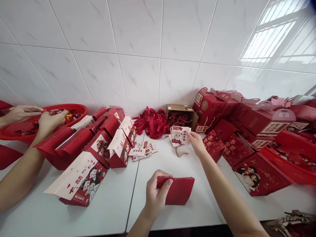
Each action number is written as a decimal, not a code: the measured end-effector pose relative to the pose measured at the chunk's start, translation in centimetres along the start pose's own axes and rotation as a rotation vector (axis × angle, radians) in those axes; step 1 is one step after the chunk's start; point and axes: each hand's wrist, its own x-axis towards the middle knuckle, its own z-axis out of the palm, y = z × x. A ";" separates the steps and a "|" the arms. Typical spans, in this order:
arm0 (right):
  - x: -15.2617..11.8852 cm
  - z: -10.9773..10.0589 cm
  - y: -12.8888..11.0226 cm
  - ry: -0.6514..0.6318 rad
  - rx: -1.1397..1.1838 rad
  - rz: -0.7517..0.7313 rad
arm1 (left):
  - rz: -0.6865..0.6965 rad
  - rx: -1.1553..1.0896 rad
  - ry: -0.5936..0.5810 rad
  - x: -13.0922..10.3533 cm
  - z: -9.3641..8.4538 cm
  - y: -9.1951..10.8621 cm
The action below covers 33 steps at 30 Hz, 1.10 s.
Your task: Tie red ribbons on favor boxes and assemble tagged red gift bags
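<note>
Low in the middle of the view, my left hand [157,192] grips a red gift box [179,191] by its upper edge, thumb in front; its underside is hidden. Farther forward, my right hand [197,144] pinches a white printed card [183,135] between thumb and fingers. More cards [174,142] show just behind and below it; whether they are held too, I cannot tell. On the table under them lies a small pale, curved piece [182,151]. A pile of similar cards [143,150] lies left of my right hand.
At the left, another person's hands [53,120] work over a red basket [81,108]. Standing gift boxes [84,184] fill the left; more red boxes [261,174] stack at the right, beside another red basket [274,158]. Red ribbons [154,121] and an open cardboard box [182,108] lie by the wall.
</note>
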 end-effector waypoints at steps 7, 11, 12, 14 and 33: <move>-6.4 -4.0 -5.1 -0.090 0.218 -0.131 | 0.037 -0.022 -0.032 0.6 1.1 -1.2; -11.2 -5.5 -8.6 -0.213 -0.049 -0.340 | 0.076 -0.051 -0.060 0.8 1.4 -1.8; -12.1 -5.5 -9.3 -0.268 -0.161 -0.384 | 0.080 -0.061 -0.061 0.7 1.4 -2.0; -13.3 -5.1 -10.1 -0.368 -0.375 -0.437 | 0.087 -0.080 -0.058 0.5 1.6 -2.5; -14.7 0.3 -0.8 0.026 0.057 -0.466 | 0.215 -0.012 -0.125 2.0 1.3 -0.5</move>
